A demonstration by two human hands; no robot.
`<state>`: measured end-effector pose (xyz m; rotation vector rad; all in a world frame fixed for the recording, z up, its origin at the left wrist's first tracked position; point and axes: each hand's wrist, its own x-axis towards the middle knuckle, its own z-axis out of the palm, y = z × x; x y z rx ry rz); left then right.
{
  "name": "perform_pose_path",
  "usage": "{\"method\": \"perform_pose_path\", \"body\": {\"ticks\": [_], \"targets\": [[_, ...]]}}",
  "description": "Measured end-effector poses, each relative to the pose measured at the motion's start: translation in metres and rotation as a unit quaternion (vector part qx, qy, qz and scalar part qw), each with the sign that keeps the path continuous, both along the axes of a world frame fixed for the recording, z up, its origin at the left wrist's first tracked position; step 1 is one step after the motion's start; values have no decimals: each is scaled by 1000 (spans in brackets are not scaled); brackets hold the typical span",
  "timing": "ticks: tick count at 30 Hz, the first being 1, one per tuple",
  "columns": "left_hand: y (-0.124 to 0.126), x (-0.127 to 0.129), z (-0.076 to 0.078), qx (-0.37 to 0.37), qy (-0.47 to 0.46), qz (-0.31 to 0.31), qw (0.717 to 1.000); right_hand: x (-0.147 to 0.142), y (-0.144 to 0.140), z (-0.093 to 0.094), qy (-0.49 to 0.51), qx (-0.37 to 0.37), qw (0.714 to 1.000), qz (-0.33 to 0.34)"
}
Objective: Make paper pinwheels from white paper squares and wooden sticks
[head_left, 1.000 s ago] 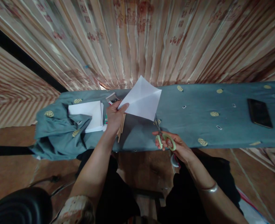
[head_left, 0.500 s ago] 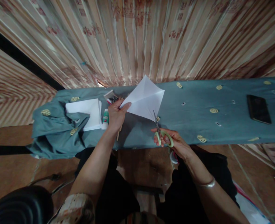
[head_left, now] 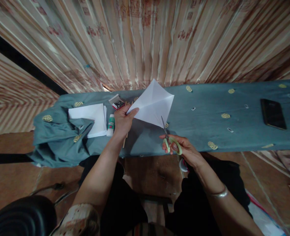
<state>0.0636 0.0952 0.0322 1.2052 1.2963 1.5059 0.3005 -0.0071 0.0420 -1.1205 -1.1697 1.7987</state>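
Nearest, a black rounded seat (head_left: pixel 19 216) sits on the brown tiled floor (head_left: pixel 9 177). Above it, the right hand (head_left: pixel 181 149) has its fingers closed through the green handles of the scissors (head_left: pixel 170 141), blades meeting the lower corner of a white paper sheet (head_left: pixel 153 105). The left hand (head_left: pixel 122 119) pinches that sheet's left edge, holding it lifted over the bench (head_left: pixel 204 127), which wears a grey-blue cloth. On it lie a glue bottle (head_left: pixel 111 124), wooden sticks (head_left: pixel 125 139), a paper stack (head_left: pixel 91 118) and, well to the right, a dark phone (head_left: pixel 273 114). Striped curtains (head_left: pixel 145 42) hang behind.
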Motion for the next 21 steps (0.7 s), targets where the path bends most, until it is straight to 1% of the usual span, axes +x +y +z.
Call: {"method": "perform_pose_path", "body": {"ticks": [6,14,21], "targets": [[1,-1,-4,-4,-12,-6,1000,1,-1,-1,1,5,1000,5],[-1,0,0,-8,-4,-5,1000,2,-1,-1,-3,9,1000,3],[0,-1,-4,-6,-6,-4,1000,2,-1,-1,-4,10,1000,1]]}}
